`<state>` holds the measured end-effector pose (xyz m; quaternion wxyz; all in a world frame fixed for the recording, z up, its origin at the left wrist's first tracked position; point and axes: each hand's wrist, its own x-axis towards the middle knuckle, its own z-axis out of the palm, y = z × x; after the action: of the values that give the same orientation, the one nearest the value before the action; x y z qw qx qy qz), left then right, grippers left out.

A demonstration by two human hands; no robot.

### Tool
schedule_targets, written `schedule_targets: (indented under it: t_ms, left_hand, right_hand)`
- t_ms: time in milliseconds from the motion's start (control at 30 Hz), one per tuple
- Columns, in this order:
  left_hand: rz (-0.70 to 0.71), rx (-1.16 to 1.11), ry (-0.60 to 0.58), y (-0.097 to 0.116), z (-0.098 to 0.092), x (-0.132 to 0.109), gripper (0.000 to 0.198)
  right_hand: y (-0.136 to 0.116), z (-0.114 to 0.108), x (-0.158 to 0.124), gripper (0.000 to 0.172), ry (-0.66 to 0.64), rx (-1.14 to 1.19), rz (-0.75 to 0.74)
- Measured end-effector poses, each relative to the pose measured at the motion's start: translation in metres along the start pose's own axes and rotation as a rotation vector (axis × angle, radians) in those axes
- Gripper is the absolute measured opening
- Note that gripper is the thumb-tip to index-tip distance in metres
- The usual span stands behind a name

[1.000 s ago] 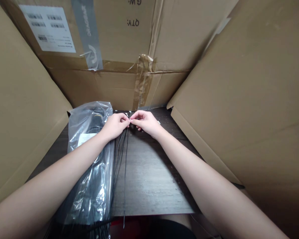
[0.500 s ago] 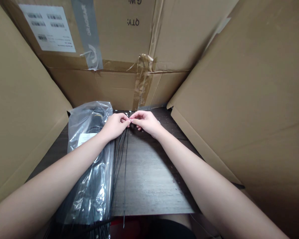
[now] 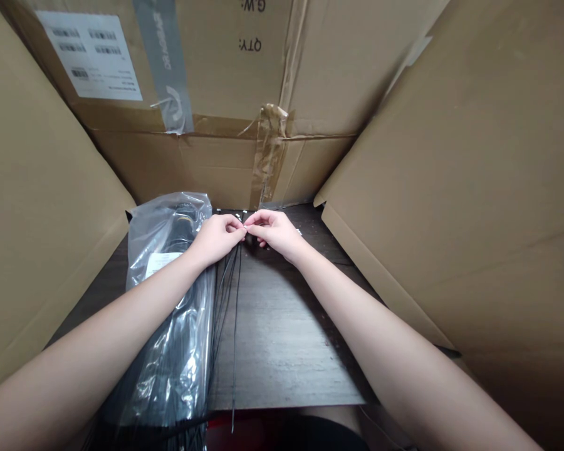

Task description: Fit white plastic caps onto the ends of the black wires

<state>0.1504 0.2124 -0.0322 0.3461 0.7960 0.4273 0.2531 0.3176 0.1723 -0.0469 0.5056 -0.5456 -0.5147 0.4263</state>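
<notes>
My left hand [image 3: 219, 238] is closed in a pinch on the top of a thin black cable [image 3: 235, 338], which hangs down toward the table's front edge. Fingertip to fingertip with it, my right hand [image 3: 276, 233] pinches a tiny white piece that looks like the cable's connector; the fingers cover most of it. Several more thin black cables [image 3: 222, 313] lie beside the left wrist, with small white ends showing just beyond the hands. Under my left forearm is a clear plastic bag [image 3: 181, 351] full of black cables.
Cardboard walls stand on the left [image 3: 42, 188], on the right [image 3: 474, 188] and at the back [image 3: 225, 153]. The back one carries a white barcode label [image 3: 91, 56] and grey tape. All of this surrounds a dark wooden table [image 3: 291, 332]. Small white bits lie by my right wrist.
Almost nothing differs. Both hands keep the same pinch in the same place, and the view has shifted very slightly.
</notes>
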Motion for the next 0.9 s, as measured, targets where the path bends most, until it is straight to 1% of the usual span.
schedule_targets:
  t_ms: [200, 367, 600, 900]
  left_hand:
    - [-0.029, -0.011, 0.018, 0.0018, -0.0003, -0.0004, 0.017]
    - [-0.029, -0.019, 0.033, 0.0007, -0.0002, -0.0001, 0.018]
    - [-0.038, -0.034, 0.030, 0.0005, -0.0002, -0.0005, 0.019]
    - [-0.039, -0.054, 0.028, 0.0000, -0.0006, -0.0001, 0.018]
  right_hand:
    - [0.0003, 0.0001, 0.0002, 0.007, 0.005, 0.011, 0.001]
    - [-0.0011, 0.0005, -0.0003, 0.005, 0.009, 0.016, 0.011]
    - [-0.0045, 0.0001, -0.0010, 0.003, 0.013, 0.024, 0.059]
    - [-0.0012, -0.0009, 0.0002, 0.005, 0.000, 0.021, 0.039]
